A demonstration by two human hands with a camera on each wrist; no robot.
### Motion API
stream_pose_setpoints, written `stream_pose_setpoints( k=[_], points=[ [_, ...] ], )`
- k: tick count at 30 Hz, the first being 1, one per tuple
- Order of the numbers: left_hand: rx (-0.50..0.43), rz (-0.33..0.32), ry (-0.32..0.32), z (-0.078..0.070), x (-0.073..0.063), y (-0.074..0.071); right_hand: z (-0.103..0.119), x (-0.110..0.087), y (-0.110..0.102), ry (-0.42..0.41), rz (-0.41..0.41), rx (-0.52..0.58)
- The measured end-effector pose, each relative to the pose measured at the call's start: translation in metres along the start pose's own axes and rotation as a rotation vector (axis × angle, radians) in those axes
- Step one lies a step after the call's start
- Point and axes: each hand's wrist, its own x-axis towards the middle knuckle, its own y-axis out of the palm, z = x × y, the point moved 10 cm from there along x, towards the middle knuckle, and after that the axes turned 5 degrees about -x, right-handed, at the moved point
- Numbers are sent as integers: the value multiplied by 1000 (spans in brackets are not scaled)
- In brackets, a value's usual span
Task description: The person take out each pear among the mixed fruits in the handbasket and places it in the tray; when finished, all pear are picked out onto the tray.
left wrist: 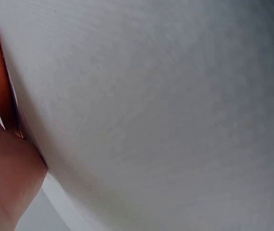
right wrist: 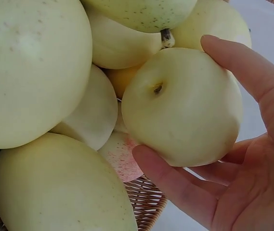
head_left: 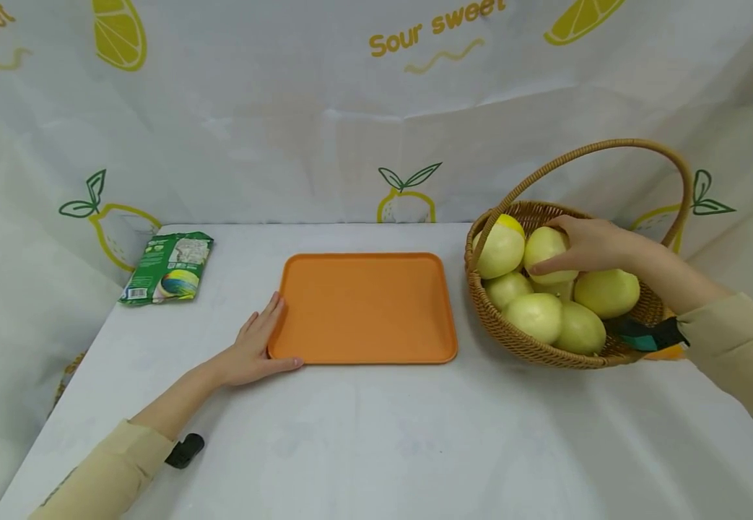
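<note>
Green packet [head_left: 170, 267] left of the left grip [head_left: 249, 357], whose parted thumb and fingers touch the orange tray [head_left: 366, 310], while the wicker basket [head_left: 494, 321] holds a pale fruit [head_left: 545, 249], clamped in the right grip [head_left: 592, 243] but not yet out, so work seems early.

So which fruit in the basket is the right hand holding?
The pale fruit in the basket, immediately right of the other fruit beside the handle in the head view; only this one is gripped by the right hand.
</note>
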Motion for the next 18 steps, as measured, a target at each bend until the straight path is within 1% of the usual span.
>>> stream_pose_setpoints(
  k=[9,13,18],
  points=[
    [-2,-3,-27,1,0,-2,5,-16,-9,3,-46,49],
    [-1,3,-41,1,0,-2,8,-29,-10,15,-65,121],
    [8,5,-42,2,0,-1,15,-45,-9,30,-87,216]
  ],
)
